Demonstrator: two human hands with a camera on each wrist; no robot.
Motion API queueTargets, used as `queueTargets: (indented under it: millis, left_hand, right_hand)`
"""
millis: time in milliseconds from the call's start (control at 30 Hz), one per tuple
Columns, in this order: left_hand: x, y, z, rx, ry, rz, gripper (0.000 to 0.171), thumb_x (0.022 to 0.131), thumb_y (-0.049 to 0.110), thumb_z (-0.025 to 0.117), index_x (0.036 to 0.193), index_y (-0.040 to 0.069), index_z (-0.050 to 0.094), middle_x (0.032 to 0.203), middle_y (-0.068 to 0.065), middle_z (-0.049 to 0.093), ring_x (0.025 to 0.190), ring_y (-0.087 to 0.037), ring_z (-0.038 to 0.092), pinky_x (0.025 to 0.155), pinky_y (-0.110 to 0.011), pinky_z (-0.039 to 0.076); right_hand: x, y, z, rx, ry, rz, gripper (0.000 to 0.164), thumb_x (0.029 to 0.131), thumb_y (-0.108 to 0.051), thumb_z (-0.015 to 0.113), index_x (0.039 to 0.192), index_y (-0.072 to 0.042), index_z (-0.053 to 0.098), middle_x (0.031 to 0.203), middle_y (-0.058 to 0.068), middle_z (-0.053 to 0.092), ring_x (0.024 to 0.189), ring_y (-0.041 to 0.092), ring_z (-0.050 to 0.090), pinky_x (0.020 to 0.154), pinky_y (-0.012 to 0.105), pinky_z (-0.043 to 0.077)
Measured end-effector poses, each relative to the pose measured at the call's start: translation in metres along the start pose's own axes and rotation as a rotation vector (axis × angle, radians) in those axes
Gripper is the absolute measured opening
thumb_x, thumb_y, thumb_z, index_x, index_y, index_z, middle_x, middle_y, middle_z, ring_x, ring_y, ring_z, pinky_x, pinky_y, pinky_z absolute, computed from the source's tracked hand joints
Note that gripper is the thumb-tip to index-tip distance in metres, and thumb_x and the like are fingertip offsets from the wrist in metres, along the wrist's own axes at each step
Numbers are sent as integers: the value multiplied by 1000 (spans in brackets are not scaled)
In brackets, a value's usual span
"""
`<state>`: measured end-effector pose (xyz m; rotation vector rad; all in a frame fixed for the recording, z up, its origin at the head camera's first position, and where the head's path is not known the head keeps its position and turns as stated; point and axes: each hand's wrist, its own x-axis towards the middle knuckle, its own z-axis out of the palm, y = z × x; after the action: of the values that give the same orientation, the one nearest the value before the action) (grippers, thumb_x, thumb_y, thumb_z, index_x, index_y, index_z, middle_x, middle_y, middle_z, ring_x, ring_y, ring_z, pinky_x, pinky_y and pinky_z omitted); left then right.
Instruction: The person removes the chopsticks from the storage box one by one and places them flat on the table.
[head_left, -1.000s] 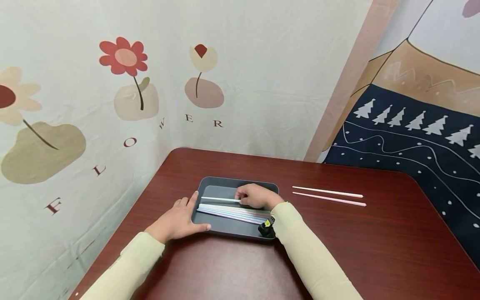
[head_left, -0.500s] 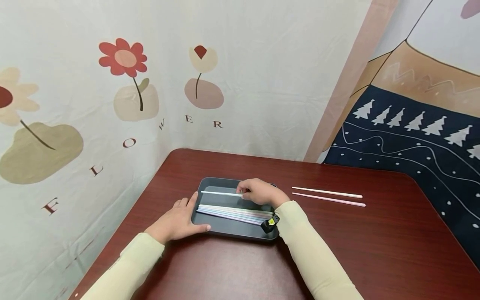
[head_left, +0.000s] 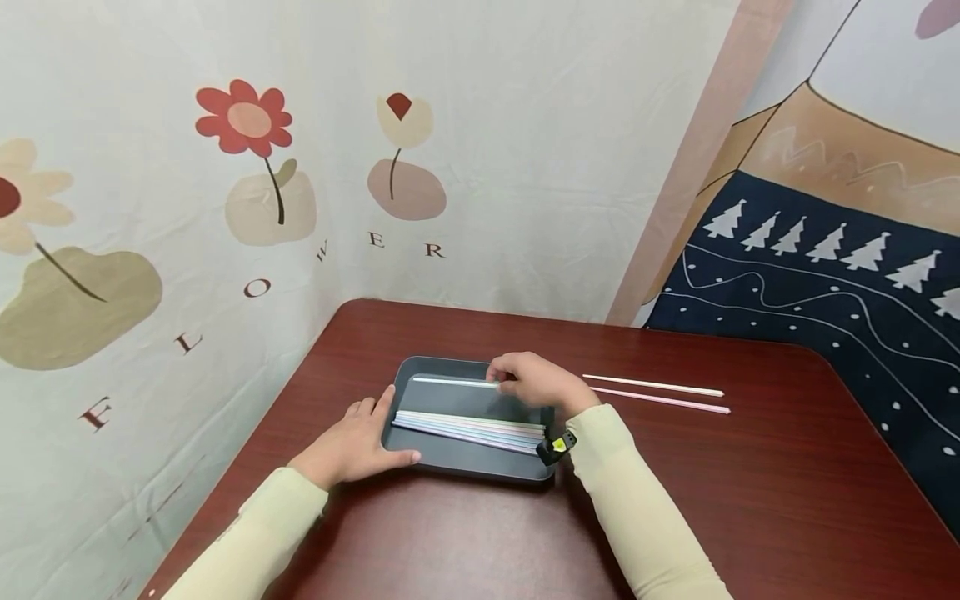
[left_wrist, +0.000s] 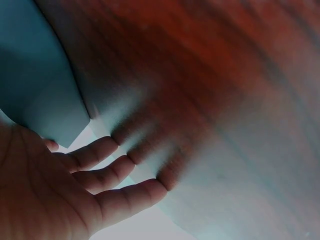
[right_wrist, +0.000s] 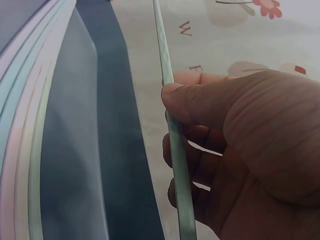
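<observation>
Between thumb and fingers, my right hand (head_left: 534, 381) pinches a pale green chopstick (right_wrist: 184, 190) over the far side of a dark grey tray (head_left: 450, 398). In the right wrist view the fingers curl behind the stick. Several pastel chopsticks (head_left: 468, 429) lie bundled lengthwise in the tray, on the side nearer me. My left hand (head_left: 356, 442) rests at the tray's left end, fingers extended and thumb spread along the near edge. The left wrist view shows straight fingers beside a tray corner (left_wrist: 50, 100).
Right of the tray, a whitish chopstick (head_left: 652, 384) and a pink chopstick (head_left: 660, 400) lie on the reddish-brown table (head_left: 480, 542). A flower-printed cloth (head_left: 525, 167) hangs behind the table.
The right hand has moved away from the bundle, toward the tray's far right, carrying the pale green chopstick. My left hand stays at the tray's left end.
</observation>
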<state>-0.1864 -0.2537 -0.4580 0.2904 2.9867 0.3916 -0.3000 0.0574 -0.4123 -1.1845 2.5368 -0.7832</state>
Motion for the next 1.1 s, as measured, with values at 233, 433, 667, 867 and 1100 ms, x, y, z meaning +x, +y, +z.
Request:
queueTargets:
  millis: [233,433,667,867,1100]
  left_hand:
    - [0,-1,1,-1,2,4,128,72,85,58,156,-3,18,141,-31,42,132,-51,38,98,-57,43]
    - [0,-3,2,2,2,2,129,72,86,57,156,-3,18,142,-32,41,132,-52,38,99,-58,42]
    - [0,-2,1,-2,6,9,130,71,87,56,156,-4,18,142,-32,42,132,-50,38,100,-57,41]
    - [-1,-1,0,-6,3,6,130,71,87,56,156,-4,18,142,-32,41,132,-51,38,100,-57,41]
    - [-2,-1,-1,-13,2,2,129,72,86,57,156,-4,18,143,-33,40,132,-52,37,100,-58,41]
  right_hand:
    - [-16,6,-7,-8,23,42,13,98,-6,60,107,-12,68,95,-4,61,84,15,54,73,33,47]
    - [-29,13,-12,-18,58,43,12,96,-4,62,104,-11,68,86,-4,57,82,14,53,73,33,46]
    - [-44,22,-22,-29,77,76,14,95,-3,61,104,-10,69,84,-4,57,81,15,55,74,33,47]
    - [-61,34,-27,2,98,137,15,95,-2,60,100,-14,70,84,-4,59,82,15,55,75,34,48]
    - [-85,49,-31,7,127,172,13,96,-2,61,99,-12,70,86,-3,59,83,17,54,75,36,47]
